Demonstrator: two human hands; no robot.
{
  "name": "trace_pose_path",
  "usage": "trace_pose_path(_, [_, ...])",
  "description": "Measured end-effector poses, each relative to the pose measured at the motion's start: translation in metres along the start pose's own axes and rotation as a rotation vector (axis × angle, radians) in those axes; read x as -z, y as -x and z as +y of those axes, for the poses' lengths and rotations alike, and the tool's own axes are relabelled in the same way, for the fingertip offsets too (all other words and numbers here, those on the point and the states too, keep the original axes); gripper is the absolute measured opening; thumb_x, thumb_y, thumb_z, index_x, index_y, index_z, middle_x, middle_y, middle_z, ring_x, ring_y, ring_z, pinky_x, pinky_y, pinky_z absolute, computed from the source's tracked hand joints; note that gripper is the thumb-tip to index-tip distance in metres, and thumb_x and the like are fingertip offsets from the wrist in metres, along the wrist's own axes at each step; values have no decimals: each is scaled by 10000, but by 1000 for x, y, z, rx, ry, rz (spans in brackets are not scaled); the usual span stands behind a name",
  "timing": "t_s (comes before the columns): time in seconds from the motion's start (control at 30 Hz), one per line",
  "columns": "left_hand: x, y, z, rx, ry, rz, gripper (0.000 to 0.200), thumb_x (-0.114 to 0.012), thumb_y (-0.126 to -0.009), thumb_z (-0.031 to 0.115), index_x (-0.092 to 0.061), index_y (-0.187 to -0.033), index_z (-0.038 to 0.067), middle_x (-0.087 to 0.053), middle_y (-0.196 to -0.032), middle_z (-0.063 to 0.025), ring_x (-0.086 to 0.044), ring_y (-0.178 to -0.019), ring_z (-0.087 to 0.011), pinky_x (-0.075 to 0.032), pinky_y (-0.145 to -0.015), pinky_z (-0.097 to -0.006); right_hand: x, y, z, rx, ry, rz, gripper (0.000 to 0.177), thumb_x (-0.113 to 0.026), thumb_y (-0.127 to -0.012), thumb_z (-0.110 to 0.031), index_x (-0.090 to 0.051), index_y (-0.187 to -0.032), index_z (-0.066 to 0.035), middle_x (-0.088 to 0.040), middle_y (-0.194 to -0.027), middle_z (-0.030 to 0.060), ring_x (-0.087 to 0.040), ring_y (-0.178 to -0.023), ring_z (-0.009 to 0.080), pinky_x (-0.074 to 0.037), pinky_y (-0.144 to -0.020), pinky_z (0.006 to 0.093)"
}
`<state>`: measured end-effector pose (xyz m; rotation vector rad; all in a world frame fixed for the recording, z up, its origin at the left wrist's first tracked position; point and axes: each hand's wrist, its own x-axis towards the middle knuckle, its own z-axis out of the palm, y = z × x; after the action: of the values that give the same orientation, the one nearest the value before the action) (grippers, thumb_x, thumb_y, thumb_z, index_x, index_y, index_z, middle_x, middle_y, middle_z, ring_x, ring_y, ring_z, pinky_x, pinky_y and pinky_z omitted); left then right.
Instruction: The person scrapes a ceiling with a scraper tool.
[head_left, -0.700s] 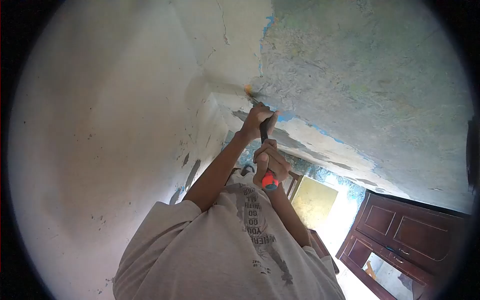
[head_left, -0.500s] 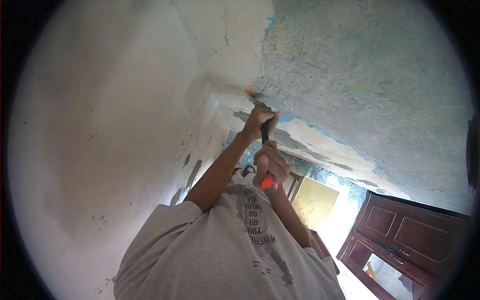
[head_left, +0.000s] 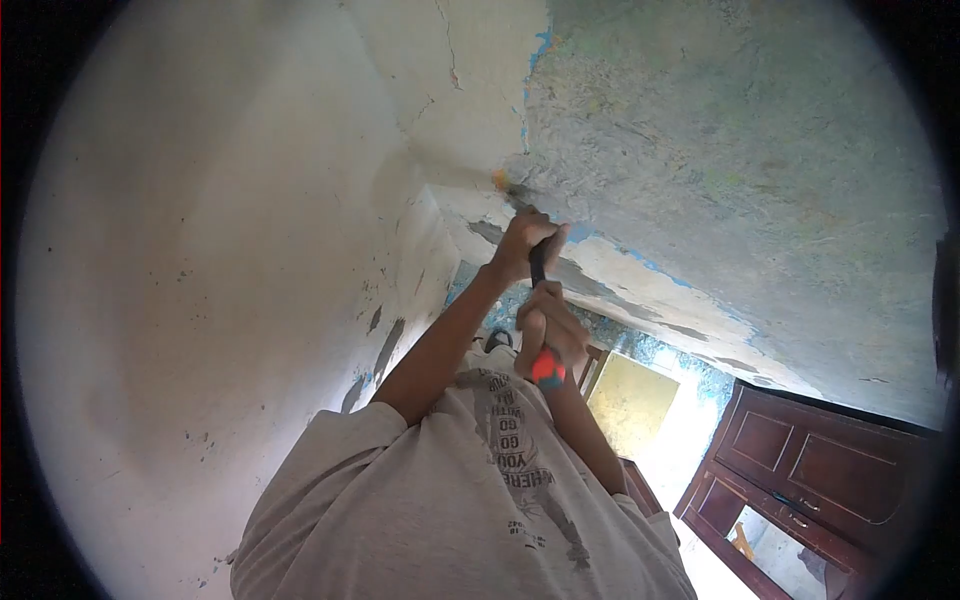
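Note:
Both my hands are wrapped round a long tool [head_left: 538,266] with a dark shaft and a red and teal butt end, its kind not clear. My left hand [head_left: 526,243] grips it near the working end. Lower down, my right hand [head_left: 556,328] is closed round the handle, and the coloured end sticks out below. The tool's blurred tip meets the wall beside an orange patch [head_left: 500,180]. Here cream paint [head_left: 465,120] borders rough grey plaster [head_left: 700,170], with strips of blue along the edge.
A cream wall [head_left: 190,300] with chipped spots rises close on the left. Right of my body are a yellowish panel [head_left: 630,398] and a dark red wooden cabinet [head_left: 790,460]. My shoe [head_left: 498,340] shows beyond my shirt.
My right hand and the tool's coloured end have shifted slightly right and down. My left hand has moved slightly right, and the tip stays by the orange patch. More of my shoe shows.

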<state>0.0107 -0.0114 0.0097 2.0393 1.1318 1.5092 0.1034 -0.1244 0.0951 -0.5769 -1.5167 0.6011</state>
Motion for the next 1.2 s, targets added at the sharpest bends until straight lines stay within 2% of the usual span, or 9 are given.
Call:
trace_pose_path(0.03, [3, 4, -6, 29, -10, -60, 339, -669, -842, 37, -502, -547, 46, -502, -539, -121, -488, -541, -320, -371, -579, -418, -2, 4, 10, -28, 20, 12, 279, -522, -894, 71, -500, -621, 18, -545, -604, 109, -572, -575, 240, -486, -653, 417])
trace_pose_path(0.23, [1, -3, 3, -17, -19, -4, 323, -678, -827, 30, -500, -558, 49, -503, -550, -125, -467, -530, -322, -366, -582, -413, 1, 1, 2, 8, -11, 7, 275, -516, -895, 73, -507, -625, 21, -548, -607, 115, -569, -572, 243, -499, -671, 420])
trace_pose_path(0.37, [-4, 2, -11, 11, -24, -31, 365, -661, -864, 43, -481, -547, 48, -493, -537, -121, -458, -519, -319, -374, -606, -403, -1, -2, 14, -45, 17, 5, 373, -483, -951, 1, -496, -578, 0, -546, -566, 85, -530, -523, 196, -460, -661, 403])
trace_pose_path(0.73, [-4, -11, -3, -27, -46, 47, 352, -663, -857, 40, -501, -544, 53, -491, -540, -124, -463, -522, -308, -373, -572, -415, 0, -6, 12, 81, -27, -17, 323, -467, -915, 44, -490, -595, 6, -540, -571, 78, -527, -502, 194, -447, -642, 389])
trace_pose_path(0.83, [7, -2, -13, 74, 42, -62, 354, -666, -847, 35, -487, -542, 50, -470, -551, -126, -457, -539, -308, -370, -561, -416, -1, -1, 19, 47, -16, -35, 274, -512, -878, 87, -478, -615, 16, -540, -598, 99, -545, -535, 229, -475, -665, 414])
trace_pose_path(0.93, [-4, -12, -5, -18, -46, 85, 353, -663, -846, 29, -479, -545, 49, -459, -545, -121, -458, -537, -311, -370, -556, -417, 2, -7, 9, 73, -30, -46, 251, -536, -862, 101, -484, -628, 25, -542, -615, 112, -563, -559, 253, -494, -679, 431])
trace_pose_path(1.07, [-6, -6, -14, -62, -5, 113, 338, -663, -843, 17, -487, -557, 47, -465, -541, -114, -452, -525, -306, -375, -554, -415, 0, -1, 11, 72, -23, -56, 261, -528, -878, 82, -493, -626, 24, -542, -608, 111, -563, -556, 251, -490, -667, 431])
trace_pose_path(1.13, [-3, -2, -5, 199, 203, 40, 346, -663, -845, 16, -482, -552, 50, -464, -539, -114, -454, -524, -304, -382, -559, -410, -2, -7, 9, 80, -2, -52, 293, -504, -904, 63, -477, -617, 11, -536, -583, 98, -533, -518, 221, -467, -632, 401])
trace_pose_path(1.2, [-1, -5, -5, 190, 189, 47, 354, -664, -847, 18, -479, -547, 52, -465, -535, -113, -458, -518, -303, -387, -562, -405, -4, -12, 9, 104, -3, -43, 317, -491, -923, 48, -465, -610, 3, -532, -568, 89, -512, -492, 202, -453, -611, 382])
